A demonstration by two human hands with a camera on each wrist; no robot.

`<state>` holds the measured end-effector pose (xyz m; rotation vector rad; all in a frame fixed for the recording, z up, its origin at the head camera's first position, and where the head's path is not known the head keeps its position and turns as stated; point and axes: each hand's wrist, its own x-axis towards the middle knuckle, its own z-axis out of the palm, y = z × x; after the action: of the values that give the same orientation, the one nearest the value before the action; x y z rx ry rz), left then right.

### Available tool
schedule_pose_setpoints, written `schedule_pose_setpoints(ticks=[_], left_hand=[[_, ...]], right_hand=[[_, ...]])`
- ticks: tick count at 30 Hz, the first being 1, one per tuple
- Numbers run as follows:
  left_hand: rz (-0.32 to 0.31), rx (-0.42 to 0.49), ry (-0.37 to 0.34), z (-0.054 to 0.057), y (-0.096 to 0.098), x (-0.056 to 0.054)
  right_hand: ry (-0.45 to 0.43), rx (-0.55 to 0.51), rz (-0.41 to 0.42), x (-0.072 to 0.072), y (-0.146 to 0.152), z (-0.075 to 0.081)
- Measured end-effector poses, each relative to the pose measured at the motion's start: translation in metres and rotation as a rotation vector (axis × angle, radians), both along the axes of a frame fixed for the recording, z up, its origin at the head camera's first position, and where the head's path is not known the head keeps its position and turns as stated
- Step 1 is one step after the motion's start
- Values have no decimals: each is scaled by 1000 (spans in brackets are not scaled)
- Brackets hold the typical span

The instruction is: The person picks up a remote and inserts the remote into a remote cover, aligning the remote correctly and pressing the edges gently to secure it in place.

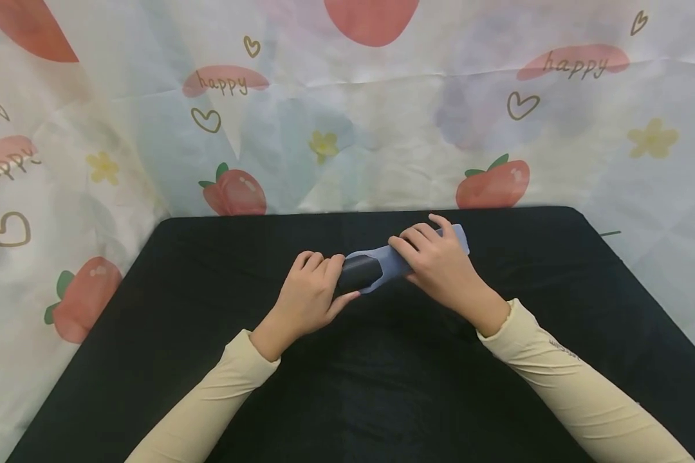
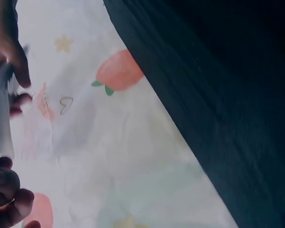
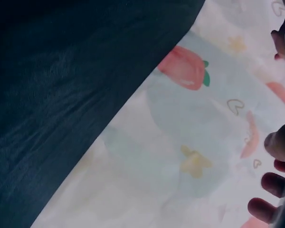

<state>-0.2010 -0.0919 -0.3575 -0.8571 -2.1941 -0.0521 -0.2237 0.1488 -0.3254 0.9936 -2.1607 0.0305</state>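
Observation:
A long blue-grey object with a dark, rounded section (image 1: 360, 273) is held up over the black table, tilted so its right end is higher; I cannot tell its kind. My left hand (image 1: 311, 287) grips the dark end, its thumb along the lower edge. Around the blue-grey part (image 1: 389, 265), nearer the far end, are the curled fingers of my right hand (image 1: 443, 267), with one finger raised. In the left wrist view, a pale side of the object (image 2: 3, 118) shows at the left edge. Only fingertips of the right hand (image 3: 275, 185) appear in the right wrist view.
A black cloth (image 1: 370, 392) covers the table. Behind it and at both sides hangs a white curtain (image 1: 382, 148) printed with strawberries, flowers, hearts and the word "happy". Cream sleeves (image 1: 579, 386) cover both forearms.

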Motion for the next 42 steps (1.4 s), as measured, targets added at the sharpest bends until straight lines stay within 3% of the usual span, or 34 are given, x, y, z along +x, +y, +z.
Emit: schedule_pose_setpoints(ticks=[7, 10, 12, 14, 16, 20, 24, 30, 33, 36, 42], left_hand=[[-16, -65, -6, 14, -7, -3], [-99, -98, -14, 21, -9, -6], [-191, -149, 16, 25, -10, -9], [-295, -221, 73, 27, -9, -12], [-378, -306, 178, 27, -7, -14], [-474, -445, 381, 23, 0, -15], [-468, -573, 451, 16, 6, -13], [-326, -801, 477, 14, 15, -3], [-308, -880, 466, 17, 20, 4], [-353, -856, 425, 20, 25, 9], [-470, -685, 368, 22, 31, 13]], right_hand=[[31, 35, 41, 3, 2, 1], [37, 69, 85, 0, 4, 1], [35, 95, 131, -2, 5, 1], [29, 115, 177, -4, 6, 1], [21, 132, 222, -5, 6, 2], [15, 152, 268, -6, 5, 2], [0, 168, 283, -7, 5, 1], [17, 202, 294, -7, 1, -1], [60, 198, 288, -8, -1, -3], [72, 177, 281, -11, 0, -5], [45, 127, 271, -13, 1, -8]])
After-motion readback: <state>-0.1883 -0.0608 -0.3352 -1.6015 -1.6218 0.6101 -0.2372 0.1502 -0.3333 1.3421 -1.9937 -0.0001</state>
